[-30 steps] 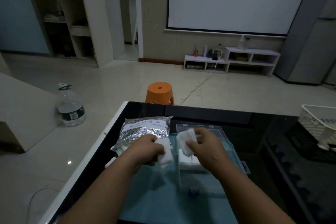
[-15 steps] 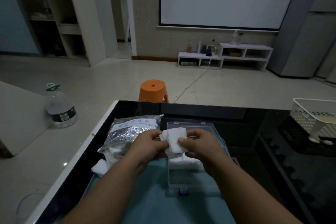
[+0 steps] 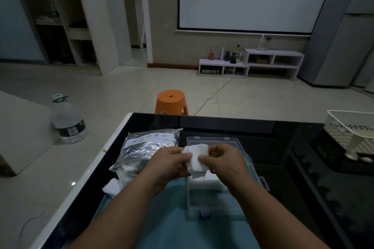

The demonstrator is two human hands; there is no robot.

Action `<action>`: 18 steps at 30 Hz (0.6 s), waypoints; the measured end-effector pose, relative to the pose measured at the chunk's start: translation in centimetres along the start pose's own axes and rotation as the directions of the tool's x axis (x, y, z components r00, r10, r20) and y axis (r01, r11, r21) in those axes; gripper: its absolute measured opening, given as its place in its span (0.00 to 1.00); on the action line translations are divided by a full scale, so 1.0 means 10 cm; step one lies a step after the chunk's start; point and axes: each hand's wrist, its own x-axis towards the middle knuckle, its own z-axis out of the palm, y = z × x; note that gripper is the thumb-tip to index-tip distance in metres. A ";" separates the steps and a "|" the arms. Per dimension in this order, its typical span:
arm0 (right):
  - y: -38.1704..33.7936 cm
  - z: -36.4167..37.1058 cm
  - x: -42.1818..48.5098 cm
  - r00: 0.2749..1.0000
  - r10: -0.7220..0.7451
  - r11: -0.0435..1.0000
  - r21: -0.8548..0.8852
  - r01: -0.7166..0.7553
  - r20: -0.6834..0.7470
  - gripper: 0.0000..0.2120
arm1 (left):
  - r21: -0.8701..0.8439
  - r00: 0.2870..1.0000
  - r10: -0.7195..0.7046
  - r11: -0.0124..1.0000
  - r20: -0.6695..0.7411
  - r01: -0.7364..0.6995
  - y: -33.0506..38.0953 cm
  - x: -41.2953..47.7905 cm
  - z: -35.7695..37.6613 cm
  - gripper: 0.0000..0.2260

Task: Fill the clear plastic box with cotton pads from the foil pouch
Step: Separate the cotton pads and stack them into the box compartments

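Now both hands meet over the far half of the clear plastic box point(image 3: 208, 198), which sits open on a teal mat point(image 3: 172, 220) on the glossy black surface point(image 3: 287, 168). Left hand point(image 3: 170, 160) and right hand point(image 3: 224, 160) each pinch one side of a small stack of white square cotton pads point(image 3: 197, 158), thumbs on top, fingers curled under. The stack is held just above the box, not in it yet. A layer of white pads point(image 3: 210, 181) already lies inside the box's middle section; the near section looks bare. A blue latch point(image 3: 204, 214) sits on the box's near edge. The crinkled silver foil pouch point(image 3: 145, 147) lies just left of the box, its mouth toward the person, with loose white pads point(image 3: 113, 187) spilling out at the near-left end. White perforated basket point(image 3: 348, 133) at the surface's far right, well apart. On the floor beyond: orange plastic stool point(image 3: 171, 102), large clear water bottle point(image 3: 69, 121) to the left.
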 end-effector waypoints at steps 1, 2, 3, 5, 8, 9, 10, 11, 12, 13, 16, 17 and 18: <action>-0.02 -0.01 -0.01 1.000 -0.015 1.000 0.013 0.015 0.021 0.04 | 0.020 1.000 0.016 1.000 -0.021 -0.015 -0.01 0.00 -0.01 0.06; -0.03 -0.01 -0.01 0.999 -0.024 0.999 0.033 0.023 0.044 0.06 | 0.032 0.998 0.028 0.999 -0.054 -0.026 -0.02 0.01 -0.01 0.08; -0.04 -0.02 -0.02 0.997 -0.021 0.998 0.060 0.017 0.069 0.08 | 0.020 0.996 0.030 0.999 -0.086 -0.029 -0.03 0.02 -0.02 0.10; -0.06 -0.02 -0.01 0.992 0.030 0.991 0.125 -0.045 0.120 0.13 | -0.044 0.991 0.025 0.999 -0.129 -0.031 -0.01 0.03 -0.01 0.11; -0.08 -0.02 -0.03 0.972 0.139 0.953 0.239 -0.183 0.192 0.14 | -0.062 0.986 0.031 0.997 -0.166 -0.041 0.02 0.03 0.00 0.13; -0.10 -0.02 -0.03 0.966 0.157 0.929 0.301 -0.215 0.205 0.14 | -0.071 0.986 0.033 0.996 -0.165 -0.045 0.02 0.04 0.02 0.14; -0.12 -0.02 -0.05 0.962 0.168 0.900 0.366 -0.238 0.214 0.14 | -0.126 0.988 0.023 0.991 -0.154 -0.042 0.00 0.05 0.03 0.15; -0.15 -0.03 -0.06 0.961 0.169 0.872 0.421 -0.250 0.219 0.13 | -0.222 0.991 -0.007 0.975 -0.134 -0.024 -0.01 0.05 0.06 0.17; -0.16 -0.03 -0.07 0.960 0.169 0.850 0.461 -0.256 0.222 0.13 | -0.322 0.993 -0.053 0.947 -0.102 0.017 -0.03 0.05 0.08 0.21; -0.18 -0.03 -0.08 0.960 0.167 0.838 0.481 -0.258 0.224 0.13 | -0.401 0.993 -0.103 0.913 -0.066 0.068 -0.04 0.05 0.11 0.25; -0.20 0.00 -0.10 0.961 0.148 0.834 0.493 -0.249 0.235 0.12 | -0.508 0.990 -0.139 0.851 0.027 0.133 -0.08 0.05 0.15 0.33; -0.19 0.01 -0.10 0.961 0.138 0.840 0.487 -0.241 0.238 0.12 | -0.553 0.990 -0.134 0.822 0.045 0.136 -0.09 0.05 0.16 0.32; -0.19 0.01 -0.10 0.963 0.130 0.855 0.465 -0.229 0.235 0.11 | -0.600 0.991 -0.125 0.789 0.052 0.131 -0.09 0.05 0.17 0.30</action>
